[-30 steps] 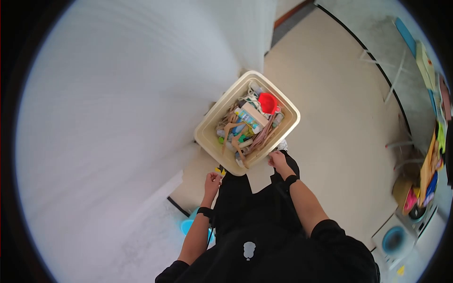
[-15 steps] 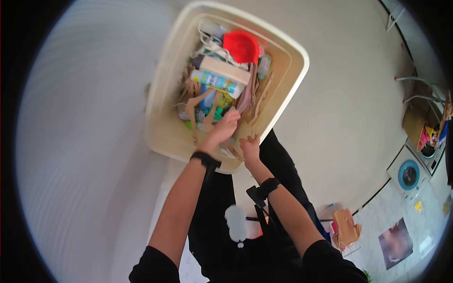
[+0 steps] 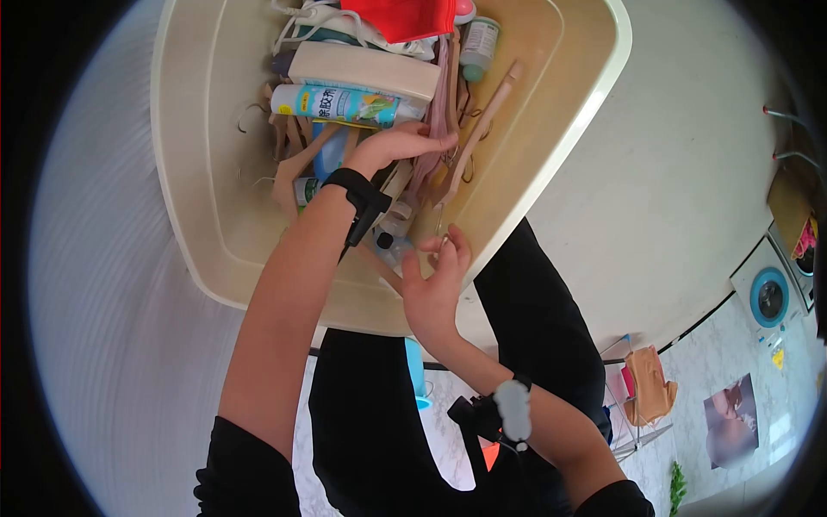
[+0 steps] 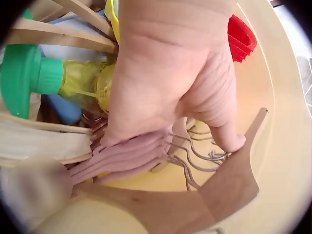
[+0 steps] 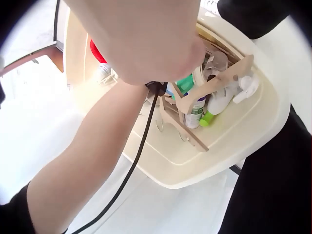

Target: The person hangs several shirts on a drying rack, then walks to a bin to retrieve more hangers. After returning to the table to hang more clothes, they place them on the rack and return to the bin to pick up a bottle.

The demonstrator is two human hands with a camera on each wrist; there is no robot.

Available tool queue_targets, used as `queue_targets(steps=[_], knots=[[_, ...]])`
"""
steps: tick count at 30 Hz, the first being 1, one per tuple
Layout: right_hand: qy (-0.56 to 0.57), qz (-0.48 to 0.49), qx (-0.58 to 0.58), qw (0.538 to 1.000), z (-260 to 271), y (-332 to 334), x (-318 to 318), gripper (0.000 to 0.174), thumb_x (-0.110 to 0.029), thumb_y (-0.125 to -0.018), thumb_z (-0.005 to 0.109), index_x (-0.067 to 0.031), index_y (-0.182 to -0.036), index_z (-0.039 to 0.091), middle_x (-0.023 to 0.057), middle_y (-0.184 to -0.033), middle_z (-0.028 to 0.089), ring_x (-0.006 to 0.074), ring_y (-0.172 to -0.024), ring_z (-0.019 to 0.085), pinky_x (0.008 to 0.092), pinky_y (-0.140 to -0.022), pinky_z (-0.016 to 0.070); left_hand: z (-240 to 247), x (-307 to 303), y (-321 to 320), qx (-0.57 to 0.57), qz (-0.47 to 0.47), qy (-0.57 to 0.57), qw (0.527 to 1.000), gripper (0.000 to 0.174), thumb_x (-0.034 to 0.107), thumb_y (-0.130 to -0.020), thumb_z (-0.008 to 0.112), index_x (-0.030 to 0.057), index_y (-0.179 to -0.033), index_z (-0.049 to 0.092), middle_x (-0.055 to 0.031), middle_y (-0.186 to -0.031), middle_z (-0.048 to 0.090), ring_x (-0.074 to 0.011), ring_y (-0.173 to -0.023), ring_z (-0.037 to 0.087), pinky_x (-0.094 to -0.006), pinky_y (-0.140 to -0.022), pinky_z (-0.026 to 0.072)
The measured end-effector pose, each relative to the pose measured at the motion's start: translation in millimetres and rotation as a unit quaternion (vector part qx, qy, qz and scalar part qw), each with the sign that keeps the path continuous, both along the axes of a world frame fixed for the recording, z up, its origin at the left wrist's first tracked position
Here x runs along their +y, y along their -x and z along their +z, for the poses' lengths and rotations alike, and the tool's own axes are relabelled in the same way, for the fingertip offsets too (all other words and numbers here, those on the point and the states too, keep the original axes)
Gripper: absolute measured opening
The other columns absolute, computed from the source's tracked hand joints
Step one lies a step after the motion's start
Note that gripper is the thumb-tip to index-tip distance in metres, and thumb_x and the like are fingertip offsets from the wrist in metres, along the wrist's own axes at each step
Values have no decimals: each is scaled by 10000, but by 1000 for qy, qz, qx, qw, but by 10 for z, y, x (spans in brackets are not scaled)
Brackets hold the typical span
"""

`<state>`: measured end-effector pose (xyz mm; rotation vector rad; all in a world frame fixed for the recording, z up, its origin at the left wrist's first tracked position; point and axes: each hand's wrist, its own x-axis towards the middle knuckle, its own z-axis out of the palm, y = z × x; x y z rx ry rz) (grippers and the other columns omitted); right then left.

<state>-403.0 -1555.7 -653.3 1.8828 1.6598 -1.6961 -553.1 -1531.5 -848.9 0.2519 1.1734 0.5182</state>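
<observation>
A deep cream plastic bin [image 3: 534, 129], round-cornered with a smooth broad rim, holds a jumble of hard and slender things. The left hand [image 3: 401, 146] reaches down among them, palm over a stack of matte pink hangers [image 4: 126, 155]; its thumb points toward their thin, curved metal hooks [image 4: 193, 147], but its other fingers are hidden, so I cannot tell whether they grip the stack. Between two and three o'clock from that hand, a flat, smooth wooden hanger [image 4: 224, 190] slants along the bin wall. The right hand [image 3: 433, 297] lies between five and six o'clock from the left, fingers bent and thumb apart; a slim metal piece reaches its fingertips, and whether they pinch it I cannot tell.

Around the left hand, a glossy blue-and-white printed can [image 3: 336, 103] sits at ten o'clock, a long beige box [image 3: 366, 69] at eleven, a bright red plastic piece [image 3: 405, 17] at twelve and a small labelled bottle [image 3: 480, 47] near one. A clear bottle with a black cap [image 3: 394, 233] lies at six. At three o'clock across the room stands a white washing machine [image 3: 767, 295] with a round, blue-ringed door
</observation>
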Motion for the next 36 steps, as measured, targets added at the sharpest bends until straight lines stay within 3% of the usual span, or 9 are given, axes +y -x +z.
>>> queue_targets(steps=[2, 7, 11, 12, 20, 23, 28, 32, 36], knots=[[-34, -21, 20, 999, 47, 73, 84, 168, 16, -815, 558, -34, -879, 412, 205, -1294, 339, 373, -1262, 323, 395, -966, 358, 120, 68, 31, -90, 147, 103, 980, 737, 553, -829, 610, 26, -1321, 455, -90, -1341, 457, -179, -1228, 412, -330, -1041, 303], [-147, -6, 203, 968, 302, 337, 375, 281, 76, -784, 557, -63, -653, 350, 200, -1309, 354, 352, -1221, 376, 404, -989, 324, -360, 56, -393, 28, 172, 61, 983, 661, 436, -799, 682, 44, -1294, 486, -76, -1157, 581, -172, -1062, 533, -302, -931, 408], [-242, -18, 158, 957, 94, 360, 710, 285, 81, -760, 517, -62, -598, 331, 198, -1336, 364, 362, -1223, 382, 411, -1026, 292, -336, 127, -462, 48, 237, 64, 968, 495, 206, -728, 683, -21, -1150, 559, -98, -988, 636, -173, -866, 599, -294, -754, 476], [-273, 25, 153, 949, 48, 334, 789, 304, 7, -916, 471, -54, -659, 322, 167, -1380, 324, 306, -1250, 391, 360, -1028, 276, -298, 123, -454, 51, 293, 82, 951, 447, 102, -679, 658, -69, -1084, 579, -126, -945, 645, -192, -818, 616, -307, -697, 492], [-316, 54, 216, 922, -26, 419, 1109, 235, 156, -712, 387, -52, -606, 365, 202, -1311, 453, 280, -1146, 475, 379, -994, 327, 302, -18, -253, -39, 272, 59, 960, 537, 120, -688, 666, 2, -1194, 534, -86, -1097, 621, -181, -991, 602, -303, -838, 477], [-202, -43, 260, 943, 223, 657, 986, 314, 144, -706, 393, 20, -789, 669, 182, -1180, 547, 314, -1049, 563, 451, -976, 391, 637, -32, -249, -49, 285, 10, 957, 481, 114, -709, 662, 11, -1165, 548, -77, -1055, 612, -172, -944, 598, -297, -801, 473], [-209, 161, 456, 850, 628, 976, 1000, 234, 98, -731, 502, -5, -792, 702, 170, -1190, 515, 297, -886, 610, 393, -846, 491, 1593, -253, -333, -4, 386, -126, 914, 247, 153, -794, 654, 52, -1016, 613, -36, -882, 601, -148, -747, 618, -244, -678, 484], [-128, 117, 524, 834, 1086, 1197, 1038, 171, 74, -738, 572, -4, -807, 708, 174, -1241, 482, 308, -880, 601, 371, -779, 507, 2165, -1098, -521, 35, 442, 7, 896, 218, 169, -811, 648, 39, -981, 606, -49, -872, 599, -157, -696, 618, -233, -654, 482], [40, 64, 585, 808, 1727, 1194, 1180, 204, 131, -742, 607, -12, -841, 714, 200, -1182, 489, 362, -995, 608, 471, -932, 483, 2262, -1325, -360, 73, 485, 134, 861, 203, 185, -828, 641, 26, -947, 598, -63, -863, 598, -166, -645, 617, -222, -630, 480]])
